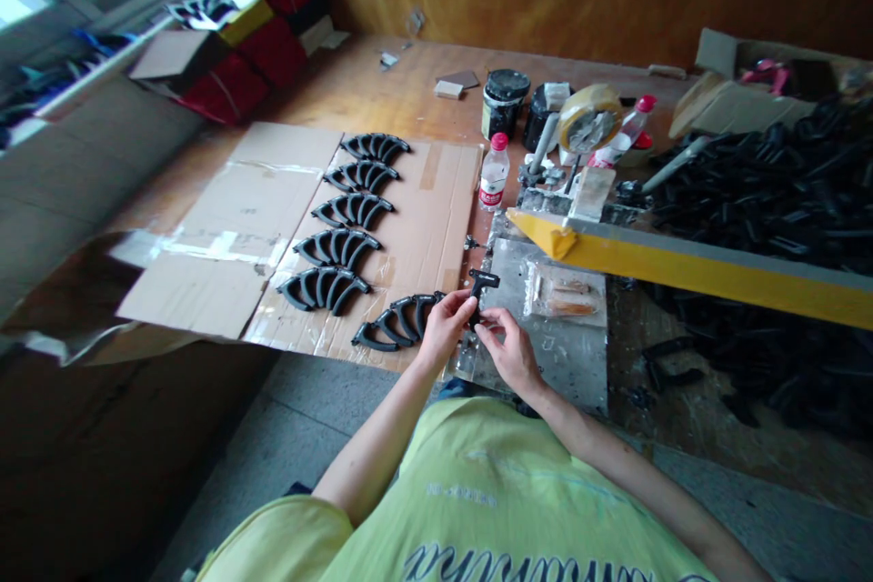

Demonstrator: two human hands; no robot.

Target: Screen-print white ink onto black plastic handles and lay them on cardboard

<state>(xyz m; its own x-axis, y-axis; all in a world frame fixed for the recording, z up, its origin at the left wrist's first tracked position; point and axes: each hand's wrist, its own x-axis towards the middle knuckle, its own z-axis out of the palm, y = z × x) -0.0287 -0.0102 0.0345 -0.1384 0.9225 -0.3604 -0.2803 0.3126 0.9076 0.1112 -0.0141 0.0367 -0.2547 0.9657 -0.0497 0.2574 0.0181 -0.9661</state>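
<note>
A black T-shaped handle (pixel 485 280) is held upright in front of me, its crossbar at the top. My left hand (pixel 446 320) grips its stem between thumb and fingers. From the other side my right hand (pixel 506 347) has its fingers closed against the lower stem, partly hiding it. Just left of my hands, a row of curved black handles (pixel 399 322) lies on the cardboard (pixel 436 227), its right end covered by my left hand. Farther back, several more fanned rows of the same curved handles (pixel 334 247) lie one behind another.
A metal plate (pixel 579 364) with a small clear bag (pixel 565 293) lies right of my hands. A yellow-edged bar (pixel 709 277) juts in above it. Behind stand a red-capped bottle (pixel 495 173), a black tub (pixel 505 105) and a tape roll (pixel 590 120). Black parts (pixel 770 200) are heaped at right.
</note>
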